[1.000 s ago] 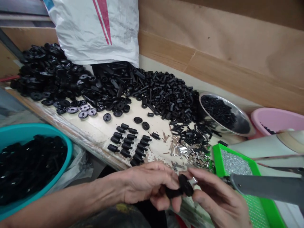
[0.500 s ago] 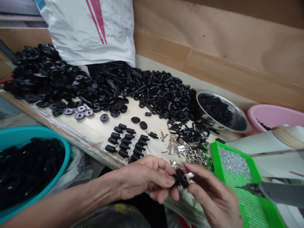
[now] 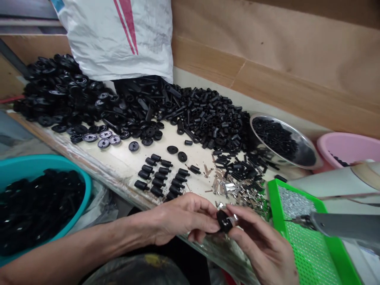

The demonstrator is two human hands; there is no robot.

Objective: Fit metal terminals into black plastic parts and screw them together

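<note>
Near the table's front edge, my left hand (image 3: 190,215) pinches a round black plastic disc (image 3: 223,222) between thumb and fingers. A small shiny metal strip (image 3: 234,219) sticks out from the disc's right face. Around that strip close the thumb and forefinger of my right hand (image 3: 261,241); their exact contact is partly hidden. Just beyond my hands lie loose metal strips (image 3: 230,187) and short black pins (image 3: 237,166). Black cylinders with narrow tips (image 3: 158,176) stand in rows on the table to the left.
Black parts heap (image 3: 208,113) along the back beneath a white sack (image 3: 124,43). A steel bowl (image 3: 310,156) and pink basin (image 3: 350,140) stand right. A grey power screwdriver (image 3: 344,225) reaches over the green tray (image 3: 341,261) of screws. A teal tub (image 3: 87,186) sits left.
The disc has turned so more of its right face shows, with the metal strip at it. My right fingers have drawn in closer around the strip. The view has shifted slightly.
</note>
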